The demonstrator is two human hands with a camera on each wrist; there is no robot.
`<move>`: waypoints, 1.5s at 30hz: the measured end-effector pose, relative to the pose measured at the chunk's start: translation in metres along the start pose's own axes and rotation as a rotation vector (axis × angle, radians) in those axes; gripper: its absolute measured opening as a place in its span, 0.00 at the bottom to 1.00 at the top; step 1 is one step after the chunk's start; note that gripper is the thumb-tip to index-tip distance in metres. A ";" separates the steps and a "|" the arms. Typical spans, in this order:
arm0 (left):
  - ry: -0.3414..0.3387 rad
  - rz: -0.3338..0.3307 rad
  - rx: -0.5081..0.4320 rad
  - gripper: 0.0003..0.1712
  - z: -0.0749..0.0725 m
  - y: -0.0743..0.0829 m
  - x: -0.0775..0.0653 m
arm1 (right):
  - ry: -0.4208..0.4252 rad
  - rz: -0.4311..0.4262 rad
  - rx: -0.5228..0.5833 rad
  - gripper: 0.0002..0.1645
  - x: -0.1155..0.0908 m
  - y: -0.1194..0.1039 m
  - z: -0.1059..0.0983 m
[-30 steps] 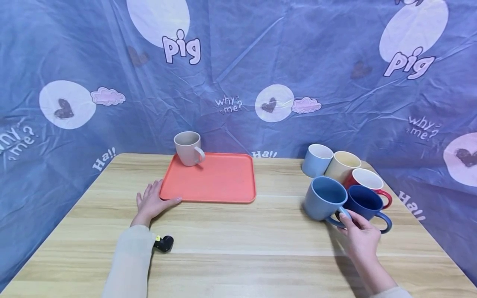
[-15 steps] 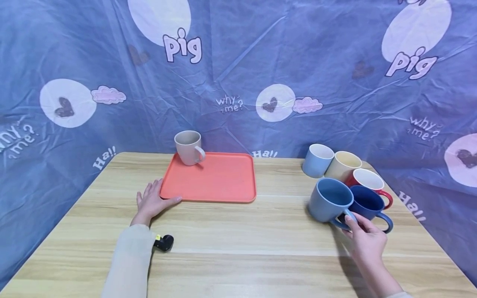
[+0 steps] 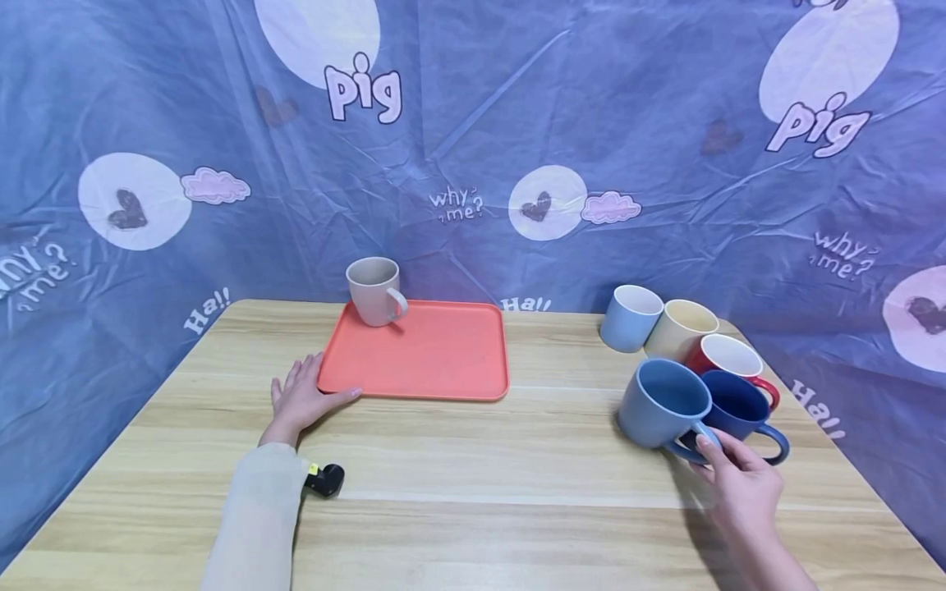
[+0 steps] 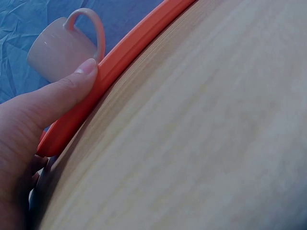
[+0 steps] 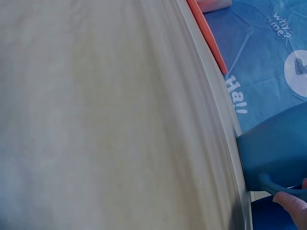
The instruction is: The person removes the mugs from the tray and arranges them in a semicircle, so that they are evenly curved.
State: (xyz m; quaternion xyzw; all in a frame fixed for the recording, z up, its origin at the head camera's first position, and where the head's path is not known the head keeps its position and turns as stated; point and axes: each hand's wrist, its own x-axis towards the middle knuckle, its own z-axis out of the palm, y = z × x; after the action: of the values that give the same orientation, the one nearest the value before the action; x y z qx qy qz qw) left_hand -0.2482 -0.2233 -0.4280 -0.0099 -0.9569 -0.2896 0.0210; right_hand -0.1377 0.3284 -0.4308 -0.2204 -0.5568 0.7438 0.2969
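Observation:
At the table's right side my right hand [image 3: 746, 484] pinches the handle of a grey-blue mug [image 3: 658, 406], its thumb on top. The mug stands upright, overlapping a navy mug [image 3: 739, 402] behind it. Only the mug's lower wall and handle and a fingertip show in the right wrist view. My left hand [image 3: 300, 402] lies at the near left corner of a coral-red tray [image 3: 421, 353], fingers spread straight along its left side. In the left wrist view its thumb [image 4: 72, 91] rests against the tray's front rim. A pale grey mug [image 3: 373, 295] stands on the tray's far left corner.
Beyond the navy mug stand a red mug [image 3: 698, 355] with a white inside, a cream mug [image 3: 668, 336] and a light blue mug [image 3: 628, 324]. A small black device [image 3: 325, 480] sits by my left sleeve. A blue printed cloth [image 3: 473, 123] hangs behind the table.
My right hand and the grey-blue mug have moved right and slightly nearer. The navy mug has shifted a little to the right. My left hand and the tray stay put.

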 end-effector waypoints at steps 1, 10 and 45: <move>0.000 0.000 -0.001 0.63 0.000 0.000 0.000 | -0.017 -0.004 0.002 0.15 -0.001 -0.002 -0.001; -0.003 -0.001 -0.008 0.62 0.001 0.002 -0.001 | -0.165 -0.038 -0.026 0.10 -0.015 -0.025 -0.008; -0.002 -0.005 0.000 0.64 0.001 -0.002 0.002 | -0.522 -0.007 0.075 0.16 -0.014 -0.053 -0.046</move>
State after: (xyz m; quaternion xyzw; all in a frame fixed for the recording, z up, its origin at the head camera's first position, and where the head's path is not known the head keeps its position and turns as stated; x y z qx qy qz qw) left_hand -0.2499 -0.2246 -0.4298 -0.0080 -0.9570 -0.2894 0.0192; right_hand -0.0864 0.3617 -0.3930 -0.0081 -0.5872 0.7947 0.1537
